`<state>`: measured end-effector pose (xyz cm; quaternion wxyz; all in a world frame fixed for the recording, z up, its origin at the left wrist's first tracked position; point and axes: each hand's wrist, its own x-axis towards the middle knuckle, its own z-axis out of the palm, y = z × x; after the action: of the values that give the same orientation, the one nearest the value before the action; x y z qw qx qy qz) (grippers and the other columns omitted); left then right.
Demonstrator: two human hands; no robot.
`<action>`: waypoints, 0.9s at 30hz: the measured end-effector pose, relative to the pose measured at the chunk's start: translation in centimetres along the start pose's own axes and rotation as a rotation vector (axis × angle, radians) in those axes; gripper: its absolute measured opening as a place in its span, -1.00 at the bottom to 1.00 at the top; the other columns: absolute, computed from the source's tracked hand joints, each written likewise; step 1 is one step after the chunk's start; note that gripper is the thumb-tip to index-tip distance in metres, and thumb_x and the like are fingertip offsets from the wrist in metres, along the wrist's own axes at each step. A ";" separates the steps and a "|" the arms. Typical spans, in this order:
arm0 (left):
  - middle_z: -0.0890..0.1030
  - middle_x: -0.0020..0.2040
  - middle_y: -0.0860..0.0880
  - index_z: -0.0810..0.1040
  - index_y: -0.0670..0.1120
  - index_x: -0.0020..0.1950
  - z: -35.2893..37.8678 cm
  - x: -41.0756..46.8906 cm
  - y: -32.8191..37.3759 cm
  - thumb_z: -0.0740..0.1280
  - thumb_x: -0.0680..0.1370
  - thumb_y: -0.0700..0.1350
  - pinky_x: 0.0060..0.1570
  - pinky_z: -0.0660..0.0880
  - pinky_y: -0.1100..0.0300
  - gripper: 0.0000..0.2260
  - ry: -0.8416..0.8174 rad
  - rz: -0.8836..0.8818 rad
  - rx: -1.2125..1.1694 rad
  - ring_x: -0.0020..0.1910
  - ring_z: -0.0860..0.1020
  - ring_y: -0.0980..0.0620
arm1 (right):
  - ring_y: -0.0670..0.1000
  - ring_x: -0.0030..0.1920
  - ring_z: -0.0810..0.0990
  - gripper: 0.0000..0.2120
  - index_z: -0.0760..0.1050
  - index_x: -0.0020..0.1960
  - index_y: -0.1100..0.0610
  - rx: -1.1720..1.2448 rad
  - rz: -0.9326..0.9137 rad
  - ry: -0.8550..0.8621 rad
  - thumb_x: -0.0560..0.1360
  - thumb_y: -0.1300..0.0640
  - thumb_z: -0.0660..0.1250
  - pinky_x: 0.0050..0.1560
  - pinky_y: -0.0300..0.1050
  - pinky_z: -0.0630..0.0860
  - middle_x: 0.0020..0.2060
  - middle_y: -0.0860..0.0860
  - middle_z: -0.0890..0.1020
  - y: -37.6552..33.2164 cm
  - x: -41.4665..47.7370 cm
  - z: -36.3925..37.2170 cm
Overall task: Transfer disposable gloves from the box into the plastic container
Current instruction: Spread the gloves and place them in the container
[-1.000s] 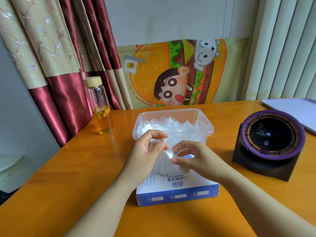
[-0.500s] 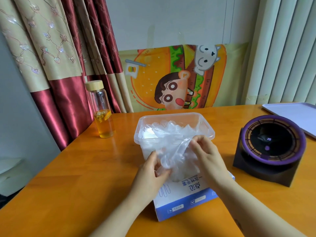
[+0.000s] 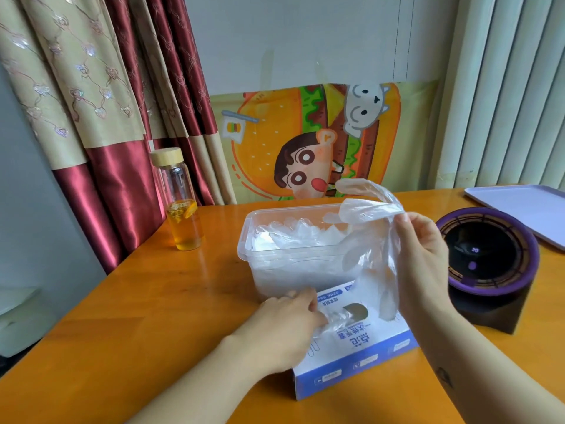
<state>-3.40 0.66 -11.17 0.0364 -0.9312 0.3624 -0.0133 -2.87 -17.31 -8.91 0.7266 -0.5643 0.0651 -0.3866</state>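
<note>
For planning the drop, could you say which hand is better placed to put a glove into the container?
Probably the right hand: it holds a freed glove by the container; the left hand pinches one at the box.

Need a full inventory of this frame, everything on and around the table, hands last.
glove box: 1, blue and white, table front centre
plastic container: 1, clear, just behind the box
piled gloves: count unclear, translucent, inside the container
held glove: 1, translucent, above the container's right rim
protruding glove: 1, translucent, at the box opening
glass bottle: 1, clear, wooden lid, amber liquid, table back left
round device: 1, black with purple ring, table right
tray: 1, lilac, far right
cartoon poster: 1, mostly orange, against the wall
curtains: beige and maroon, left
table: 1, orange wood
left hand: 1, pinches the protruding glove
right hand: 1, holds the held glove
</note>
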 end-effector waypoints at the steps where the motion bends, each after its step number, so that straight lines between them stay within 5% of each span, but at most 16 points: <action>1: 0.35 0.21 -0.06 0.48 -0.03 0.31 -0.5 0.2 0.4 0.14 0.61 -0.10 0.07 0.36 0.04 -0.70 -0.037 -0.008 0.026 0.17 0.40 -0.11 | -0.22 -0.27 0.50 -0.91 0.49 -0.10 0.05 -0.009 -0.016 -0.031 0.58 0.11 0.26 -0.18 -0.38 0.44 -0.25 -0.10 0.57 -0.5 0.1 0.1; 5: 0.48 0.13 -0.14 0.54 -0.14 0.12 -1.0 1.7 2.0 0.04 0.60 0.04 0.15 0.27 0.00 -0.63 -0.104 -0.004 0.115 0.13 0.41 -0.14 | -0.17 -0.27 0.52 -0.90 0.53 -0.13 0.09 -0.041 -0.018 -0.175 0.56 0.12 0.30 -0.24 -0.39 0.46 -0.27 -0.07 0.59 -2.0 0.2 0.7; 9: 0.54 0.11 -0.25 0.36 -0.17 0.30 0.0 2.3 3.9 -0.01 0.64 0.02 0.21 0.22 -0.03 -0.63 -0.090 0.026 0.127 0.12 0.43 -0.19 | -0.11 -0.25 0.52 -0.89 0.54 -0.15 0.11 -0.032 0.036 -0.251 0.55 0.13 0.31 -0.23 -0.32 0.46 -0.28 -0.03 0.59 -2.5 0.0 1.1; 15: 0.46 0.20 -0.11 0.47 -0.08 0.29 -1.3 1.6 2.0 0.08 0.62 0.09 0.26 0.25 0.01 -0.62 0.026 0.067 0.107 0.23 0.33 -0.09 | -0.18 -0.34 0.52 -0.89 0.54 -0.15 0.12 -0.071 0.006 -0.299 0.54 0.15 0.31 -0.32 -0.42 0.44 -0.35 -0.10 0.60 -4.1 1.0 1.5; 18: 0.50 0.17 0.11 0.53 0.08 0.25 -3.1 0.6 0.1 0.22 0.57 0.15 0.25 0.33 0.17 -0.69 0.238 -0.031 -0.265 0.21 0.38 0.15 | -0.18 -0.31 0.54 -0.89 0.55 -0.14 0.12 -0.101 -0.037 -0.342 0.54 0.13 0.31 -0.31 -0.40 0.46 -0.34 -0.11 0.61 -4.9 1.7 1.9; 21: 0.62 0.04 0.18 0.57 0.11 0.11 -5.5 0.2 -1.9 0.33 0.52 0.15 0.05 0.45 0.40 -0.77 0.395 -0.097 -0.985 0.08 0.54 0.26 | -0.18 -0.31 0.55 -0.89 0.56 -0.14 0.10 -0.138 -0.111 -0.440 0.53 0.10 0.33 -0.28 -0.35 0.46 -0.35 -0.11 0.61 -5.7 1.8 2.7; 25: 0.55 0.30 -0.02 0.41 0.03 0.40 -6.4 0.8 -2.5 0.47 0.28 0.30 0.30 0.43 0.05 -0.24 0.278 0.196 -1.644 0.33 0.47 -0.01 | -0.10 -0.19 0.62 -0.93 0.59 -0.14 0.05 -0.359 -0.295 -0.629 0.51 0.10 0.36 -0.12 -0.26 0.52 -0.24 -0.06 0.66 -5.8 0.9 4.5; 27: 0.50 0.35 -0.13 0.35 -0.10 0.45 -6.3 1.4 -2.0 0.49 0.31 0.24 0.33 0.41 0.01 -0.18 0.301 0.258 -1.829 0.37 0.44 -0.07 | -0.06 -0.10 0.62 -0.94 0.60 -0.16 0.00 -0.436 -0.375 -0.651 0.49 0.08 0.38 0.02 -0.10 0.53 -0.19 -0.09 0.65 -5.1 0.6 5.2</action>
<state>-1.32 0.83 -4.73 -0.7565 -0.5391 0.3335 0.1609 -2.17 -14.09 -2.44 0.4905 -0.7989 -0.1907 -0.2911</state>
